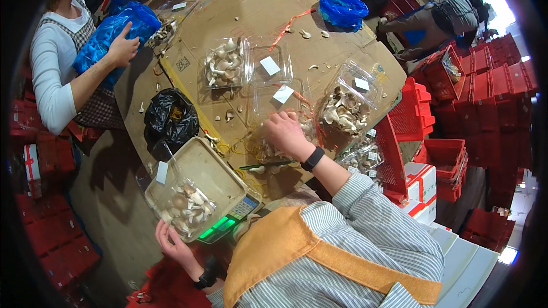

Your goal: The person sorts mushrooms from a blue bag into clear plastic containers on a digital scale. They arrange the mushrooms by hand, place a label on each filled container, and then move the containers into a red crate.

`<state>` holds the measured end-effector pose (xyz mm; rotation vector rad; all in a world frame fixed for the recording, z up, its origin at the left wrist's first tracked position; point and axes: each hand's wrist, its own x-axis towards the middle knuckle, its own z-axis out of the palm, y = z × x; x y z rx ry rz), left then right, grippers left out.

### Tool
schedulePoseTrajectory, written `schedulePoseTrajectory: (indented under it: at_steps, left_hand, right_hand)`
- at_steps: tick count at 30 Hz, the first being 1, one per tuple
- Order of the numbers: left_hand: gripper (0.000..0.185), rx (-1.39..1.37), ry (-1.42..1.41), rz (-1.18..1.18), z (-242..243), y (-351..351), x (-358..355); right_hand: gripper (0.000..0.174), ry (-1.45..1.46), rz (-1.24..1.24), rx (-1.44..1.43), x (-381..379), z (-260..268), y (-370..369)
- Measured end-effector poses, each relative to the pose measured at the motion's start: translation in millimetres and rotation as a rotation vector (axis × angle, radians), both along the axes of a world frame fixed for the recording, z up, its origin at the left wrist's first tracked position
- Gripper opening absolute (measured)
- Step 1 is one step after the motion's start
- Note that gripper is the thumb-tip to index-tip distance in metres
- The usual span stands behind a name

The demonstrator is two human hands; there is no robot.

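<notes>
My left hand is at the near edge of a clear clamshell box of mushrooms on the tray of a digital scale; its fingers are apart, and whether they touch the box is unclear. My right hand reaches down over another open clear box of mushrooms; its fingertips are bent, and what lies under them is hidden. Beyond it stands an open box of mushrooms, its lid folded back. A further open box of mushrooms lies to the right.
A black plastic bag and a blue plastic bag stand on the cardboard-covered table. At the left a person holds a blue bag. Red crates and labelled mushroom packs are at the right. Another person bends at the far right.
</notes>
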<state>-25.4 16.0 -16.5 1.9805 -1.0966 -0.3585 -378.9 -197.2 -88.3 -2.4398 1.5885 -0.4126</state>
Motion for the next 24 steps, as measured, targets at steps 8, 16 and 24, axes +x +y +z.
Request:
schedulePoseTrajectory:
  at_steps: [8,16,24]
  left_hand:
    - [0.018,0.034,-0.043,-0.008,2.0,-1.4,-0.8]
    - [0.018,0.090,-0.013,-0.013,11.7,-13.5,-12.6]
    - [0.018,0.063,-0.054,-0.021,14.4,-6.3,-3.6]
  right_hand:
    - [0.009,-0.125,0.139,0.104,-32.5,27.8,24.0]
    - [0.013,-0.117,0.116,-0.024,-39.7,21.3,9.2]
    - [0.013,0.076,0.131,0.019,-23.3,8.2,-5.5]
